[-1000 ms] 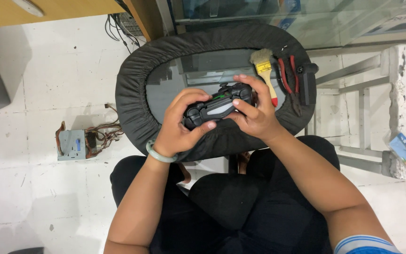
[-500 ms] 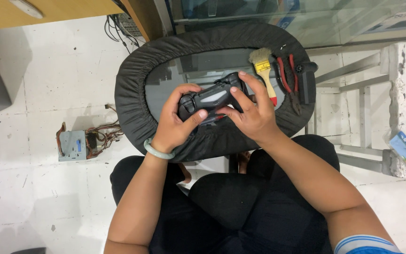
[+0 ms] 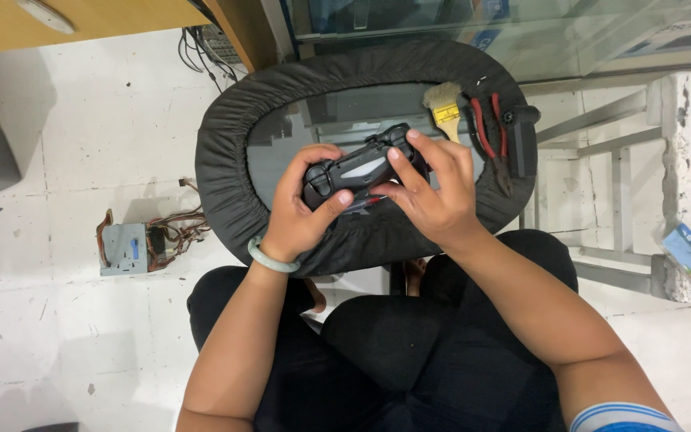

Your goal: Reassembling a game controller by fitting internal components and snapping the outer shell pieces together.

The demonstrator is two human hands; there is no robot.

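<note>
both hands hold a black game controller [image 3: 359, 168] over a round tray-like table [image 3: 225, 152] with a padded black rim. left hand [image 3: 301, 204] wraps the controller's left grip, thumb across its near edge. right hand [image 3: 429, 192] closes on the right side, fingers spread over the top. paintbrush [image 3: 443, 110], red-handled pliers [image 3: 489, 136] and a black tool [image 3: 521, 140] lie at the table's far right rim. green bangle [image 3: 272, 258] on left wrist. circuit box with wires [image 3: 133, 244] on the floor at left.
</note>
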